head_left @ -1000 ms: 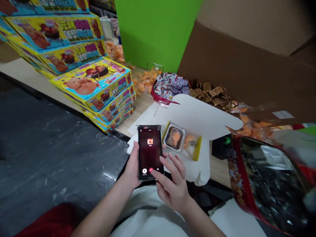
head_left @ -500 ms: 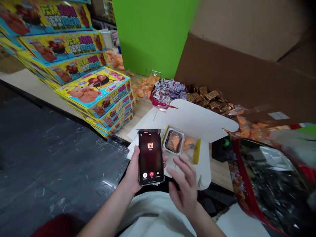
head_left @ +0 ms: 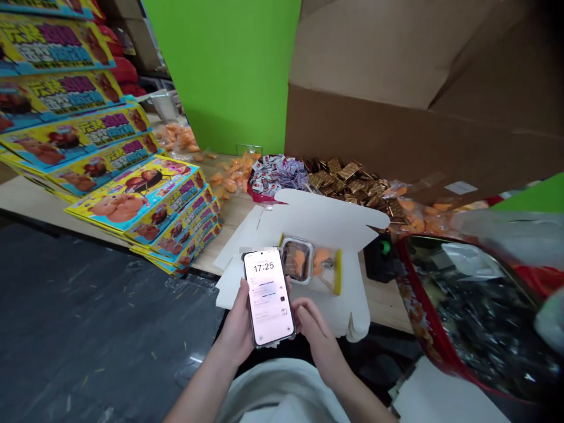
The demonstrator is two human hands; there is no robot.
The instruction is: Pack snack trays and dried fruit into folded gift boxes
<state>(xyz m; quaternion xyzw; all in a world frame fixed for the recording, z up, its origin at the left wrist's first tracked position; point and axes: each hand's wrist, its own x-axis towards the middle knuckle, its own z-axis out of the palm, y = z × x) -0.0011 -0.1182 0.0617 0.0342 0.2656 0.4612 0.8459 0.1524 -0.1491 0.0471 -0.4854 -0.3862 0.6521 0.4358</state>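
A smartphone with a lit, pale lock screen reading 17:25 is in front of me. My left hand is closed around its left side, with fingertips showing at the far edge. Curled fingers of my right hand press against the phone's lower right edge. Just beyond lies an unfolded white cardboard box. On it sit a small silver-rimmed tray with brown and orange contents and a clear packet holding orange pieces, between yellow strips. The phone covers part of the box.
Stacked yellow and blue printed boxes stand at left. Along the back lie orange packets, a red-rimmed container of small white sachets and brown-gold packets. A red bag of dark packets is at right. Brown cardboard rises behind.
The phone's screen has switched from a dark call screen to a bright lock screen. My right hand has moved from hovering beside the phone to its right edge. My view has shifted right.
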